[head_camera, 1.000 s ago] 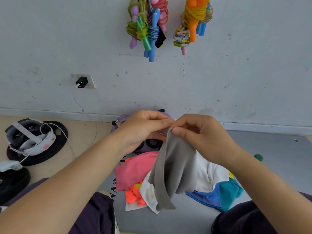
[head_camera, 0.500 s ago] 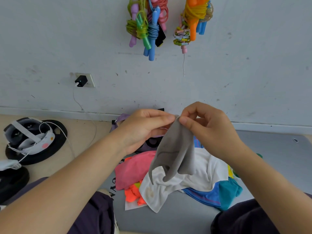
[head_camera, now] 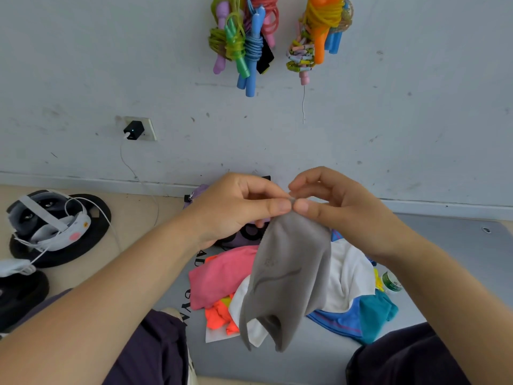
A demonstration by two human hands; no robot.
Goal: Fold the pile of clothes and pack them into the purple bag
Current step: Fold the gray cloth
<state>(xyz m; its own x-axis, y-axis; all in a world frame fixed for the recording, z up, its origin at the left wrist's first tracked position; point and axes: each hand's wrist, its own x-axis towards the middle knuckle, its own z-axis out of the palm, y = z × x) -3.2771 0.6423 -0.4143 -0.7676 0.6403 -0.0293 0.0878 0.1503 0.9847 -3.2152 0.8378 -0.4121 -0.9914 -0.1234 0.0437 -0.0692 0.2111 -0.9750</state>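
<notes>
Above the grey mat (head_camera: 444, 245), both hands meet in mid-air with a grey garment (head_camera: 286, 276) hanging from them, its lower end dangling free over the pile of clothes (head_camera: 344, 276) without clearly touching it. The mat's far edge runs close along the base of the wall (head_camera: 388, 120), and its left edge borders a strip of tan floor (head_camera: 133, 218). The left hand (head_camera: 236, 207) pinches the garment's top edge between thumb and forefinger, the other fingers curled under. The right hand (head_camera: 341, 209) pinches the same edge just beside it, thumb tip nearly touching the left thumb, with the remaining fingers arched loosely above and slightly apart. The pile lies on the mat between the person's dark-clad legs, a pink piece (head_camera: 222, 273) to the left, an orange one (head_camera: 222, 315) in front, white in the middle and blue and teal (head_camera: 372, 315) to the right. The purple bag (head_camera: 249, 237) sits at the far side of the pile near the wall, mostly hidden behind the left hand. A small green-lidded container (head_camera: 391, 283) rests just right of the pile. On the floor well to the left, a headset (head_camera: 47, 220) lies on black weight plates (head_camera: 83, 245), and skipping ropes (head_camera: 249, 43) hang on the wall overhead.
</notes>
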